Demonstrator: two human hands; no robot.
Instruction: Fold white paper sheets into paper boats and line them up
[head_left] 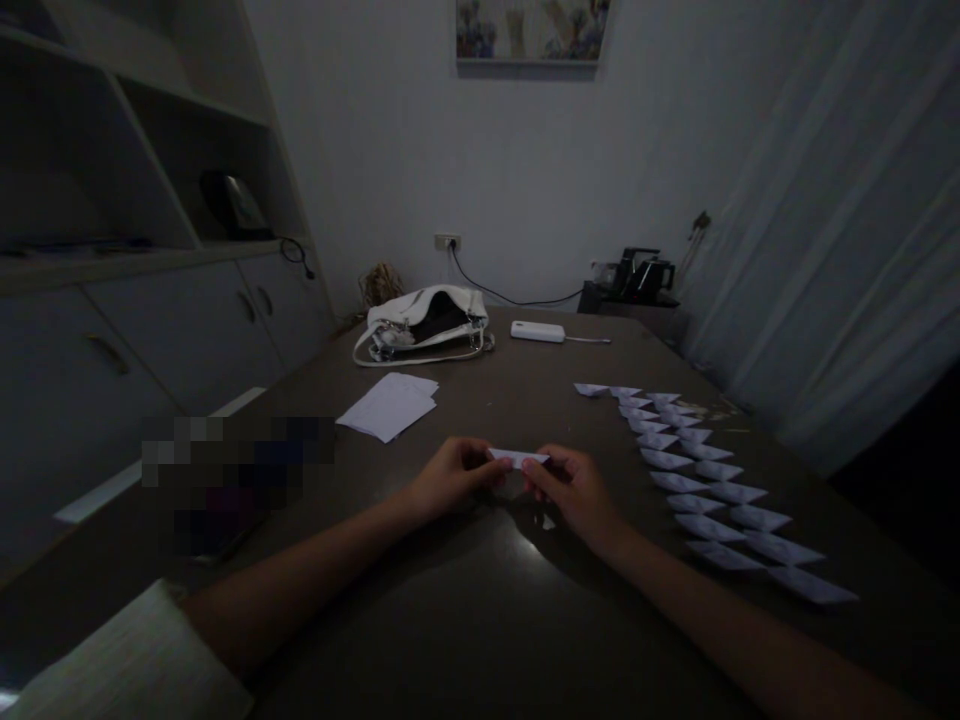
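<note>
Between my two hands is a small folded piece of white paper [519,456], long and narrow, held level just above the brown table. My left hand [459,474] pinches its left end, thumb in front and fingers behind. At its right end my right hand [574,488] grips it the same way, and the two thumb tips lie close together on the near side. A tiny white scrap [548,522] is on the table below my right hand. To the right, folded paper boats [707,527] stand in two rows running away from me.
Loose white paper sheets [390,405] lie in a pile left of centre. Behind them sits a white handbag [427,325], with a white power bank [537,331] to its right. A black kettle [651,278] stands beyond the table's far right corner. Something pixelated lies at left.
</note>
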